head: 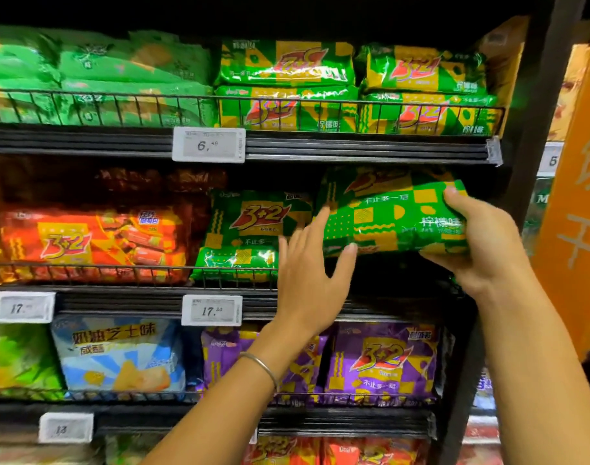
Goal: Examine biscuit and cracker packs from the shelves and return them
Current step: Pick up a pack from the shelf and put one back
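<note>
Where your green-and-yellow glossy plastic biscuit pack [392, 218] sits: right end of the black middle shelf [119, 302], held lying lengthwise, with dark space under it. Cannot tell whether its far side rests on anything.
Right hand [481, 236]: you grip the pack's right end, with your fingers curled over the top edge and your thumb beneath.
Left hand [307, 273]: fingers straight and spread. The fingertips touch the pack's left end and the thumb touches its lower edge. Nothing is pinched.
Left wrist: thin silver metal bangle [260, 364].
Neighbour on the left: matching green "3+2" pack [253, 223], standing just beside the held one, behind the thin wire rail [119, 268].
Further left, same shelf: red-orange "3+2" pack [85, 239].
Shelf edge below your left hand: white price tag reading 17.80 [212, 310].
Shelf below: purple "3+2" packs [384, 360], on the right, under the held pack.
Shelf above: more green-and-yellow packs [287, 65], stacked two high.
</note>
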Available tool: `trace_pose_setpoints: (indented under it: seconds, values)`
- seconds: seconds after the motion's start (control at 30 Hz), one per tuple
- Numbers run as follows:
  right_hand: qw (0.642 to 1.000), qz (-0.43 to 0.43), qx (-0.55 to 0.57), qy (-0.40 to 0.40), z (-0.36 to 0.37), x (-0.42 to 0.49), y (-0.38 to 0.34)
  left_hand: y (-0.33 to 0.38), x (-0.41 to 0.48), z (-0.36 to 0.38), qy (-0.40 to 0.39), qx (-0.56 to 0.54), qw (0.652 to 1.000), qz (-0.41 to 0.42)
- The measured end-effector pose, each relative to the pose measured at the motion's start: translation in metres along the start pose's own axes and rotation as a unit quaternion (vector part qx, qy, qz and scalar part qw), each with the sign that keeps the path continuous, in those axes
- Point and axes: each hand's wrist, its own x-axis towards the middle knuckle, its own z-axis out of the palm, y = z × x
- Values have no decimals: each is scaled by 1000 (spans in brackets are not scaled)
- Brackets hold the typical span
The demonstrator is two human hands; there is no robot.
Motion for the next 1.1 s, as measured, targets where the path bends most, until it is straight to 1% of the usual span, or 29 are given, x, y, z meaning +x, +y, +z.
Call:
trace_pose_setpoints:
  seconds: [0.03,0.07,0.1,0.17,0.2,0.23,0.3,0.4,0.47,0.53,0.6,0.67,0.7,0.77,0.8,0.93,1.1]
  values:
    - [1000,2,15,-17,-1,-7,2,2,-2,-3,17,-122,992,-10]
    - [999,-1,32,-35,-1,-14,5,5,-4,-7,38,-226,973,-30]
    - [997,-8,50,-54,-2,-20,10,9,-5,-13,53,-303,949,-68]
    - [992,-17,88,-88,-2,-35,21,13,-7,-28,56,-401,900,-163]
    - [989,-17,109,-101,-2,-43,26,13,-10,-36,60,-430,880,-195]
    - [985,-16,130,-114,-3,-51,33,10,-13,-43,69,-444,867,-213]
    - [977,1,163,-139,-4,-68,50,3,-24,-55,73,-446,861,-232]
    - [964,39,188,-183,-14,-104,76,-3,-60,-67,9,-417,872,-256]
    - [945,91,191,-249,-23,-133,95,-13,-101,-71,-1,-399,870,-291]
    - [923,159,189,-295,-30,-160,113,-19,-144,-78,14,-412,843,-347]
    - [908,222,175,-309,-29,-178,131,-28,-180,-87,35,-406,820,-402]
    - [891,266,160,-330,-18,-191,145,-31,-206,-98,57,-397,800,-446]
    - [888,281,146,-332,-10,-197,150,-33,-217,-104,70,-397,788,-465]
    - [890,291,115,-331,4,-210,159,-35,-233,-116,96,-395,770,-492]
    - [891,293,104,-331,10,-217,161,-36,-240,-124,108,-389,767,-499]
    - [894,298,85,-324,30,-251,157,-41,-267,-163,108,-384,770,-497]
    - [892,301,103,-320,63,-308,142,-40,-302,-225,115,-384,771,-494]
